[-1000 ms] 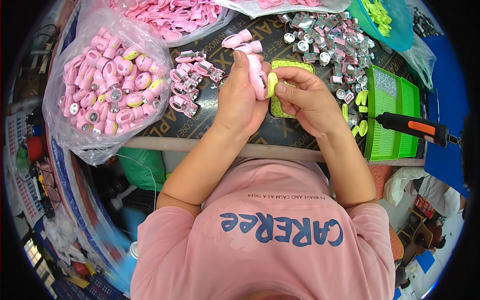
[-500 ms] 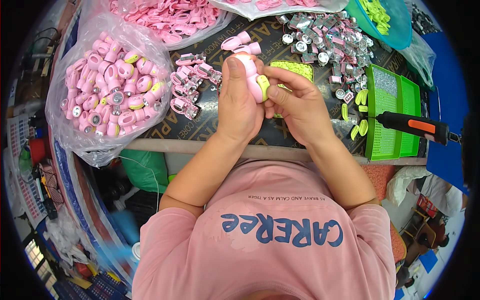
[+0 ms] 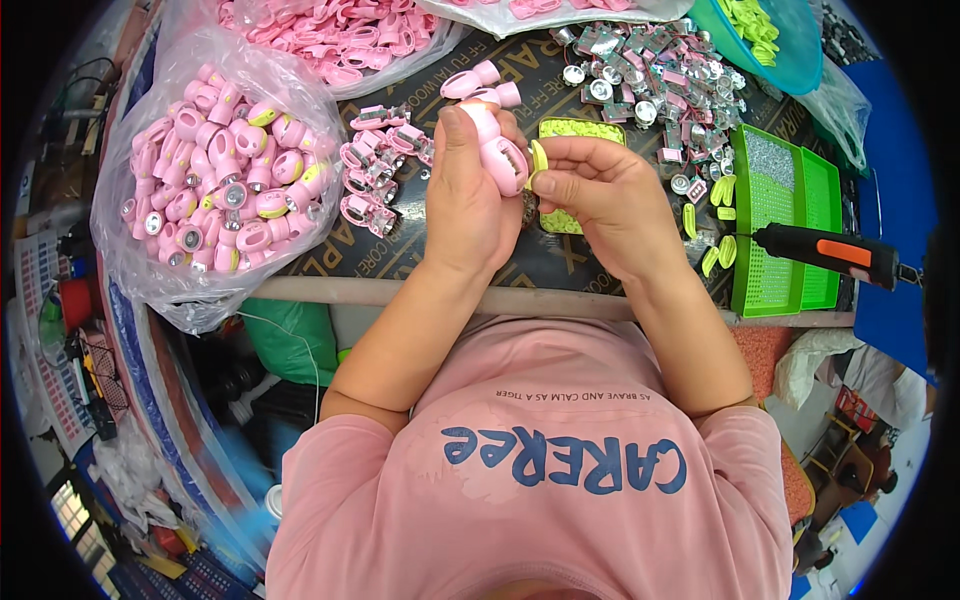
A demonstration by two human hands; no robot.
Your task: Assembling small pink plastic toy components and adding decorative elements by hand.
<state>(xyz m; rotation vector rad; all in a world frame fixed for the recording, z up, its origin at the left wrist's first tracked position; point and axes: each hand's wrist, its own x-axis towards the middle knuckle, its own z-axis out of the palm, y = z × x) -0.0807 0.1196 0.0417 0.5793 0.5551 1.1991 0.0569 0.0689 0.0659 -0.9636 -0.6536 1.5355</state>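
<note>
My left hand (image 3: 464, 205) is wrapped round a small pink flashlight housing (image 3: 503, 168), holding it tilted above the bench with its oval opening bare. Just to its right, my right hand (image 3: 605, 195) pinches a yellow-green oval cover (image 3: 539, 160) between thumb and fingertips, edge-on and apart from the housing. Behind the right hand stands a shallow tray (image 3: 583, 130) of small yellow-green pieces, partly hidden. Two pink housings (image 3: 475, 80) lie just beyond my left hand. Left of that hand are several pink half-shells (image 3: 368, 170) with metallic parts inside.
A clear plastic bag (image 3: 120, 235) of pink flashlights sits at left. Circuit parts with round reflectors (image 3: 645, 85) are heaped at back right. A green compartment tray (image 3: 820, 215) holds screws; a black-and-orange electric screwdriver (image 3: 835, 250) lies across it. Loose yellow-green covers (image 3: 720, 195) lie beside it.
The yellow-green cover has come away from the pink housing, exposing the opening. My right hand has moved slightly right with the cover, and my left hand has shifted slightly left.
</note>
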